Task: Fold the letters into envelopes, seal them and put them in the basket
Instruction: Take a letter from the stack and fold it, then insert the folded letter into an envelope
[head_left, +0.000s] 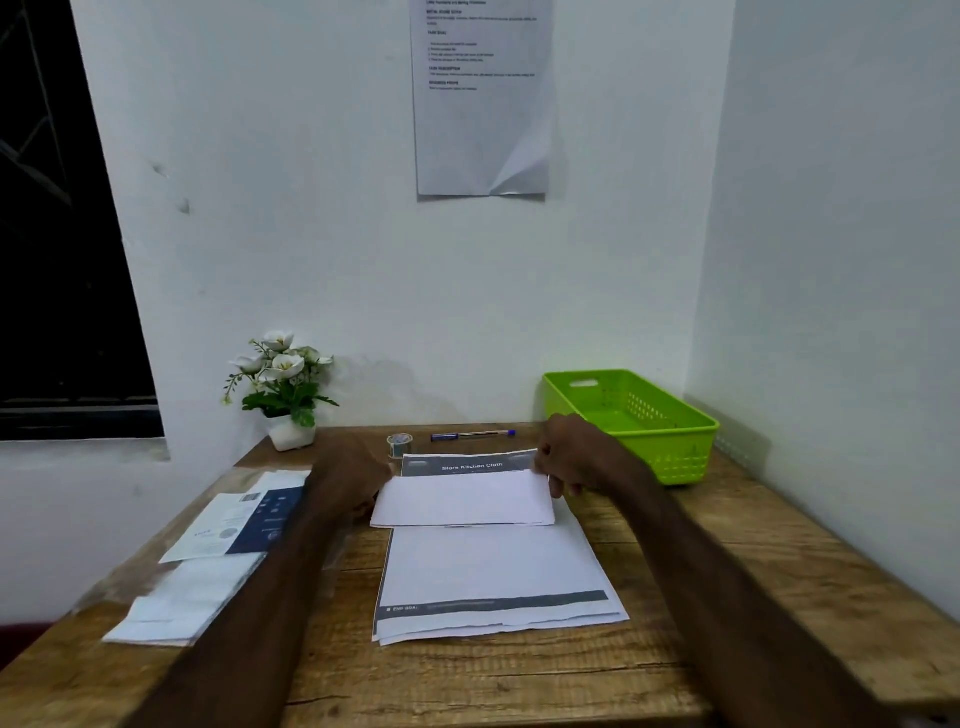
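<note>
Taking the stack of letters (493, 571) in the middle of the wooden table (727, 571) as the landmark, the leftmost things are a pile of white envelopes (182, 608) and a printed blue-and-white sheet (244, 519), lying well to the left of the stack, probably parked there within reach for the stuffing step. Behind and to the left of the stack a small pot of white flowers (285, 384) stands against the wall. The left hand (353, 478) rests at the left edge of the stack, where the top letter's folded flap (462, 499) ends; it seems to steady that side, but its fingers are hidden behind the wrist and the paper, so I cannot tell whether they press or pinch. The flap itself is doubled over so its blank back faces up, lying across the far part of the stack with the dark printed header showing just beyond it, which reads as the first fold being lined up. Just behind the stack sit a roll of tape (399, 444) and a blue pen (472, 435), the tape likely for sealing. The right hand (571, 457) pinches the flap's right far corner with curled fingers, apparently to square the edge. To the right and behind the stack the green basket (639, 421) waits, with no envelope visible inside.
</note>
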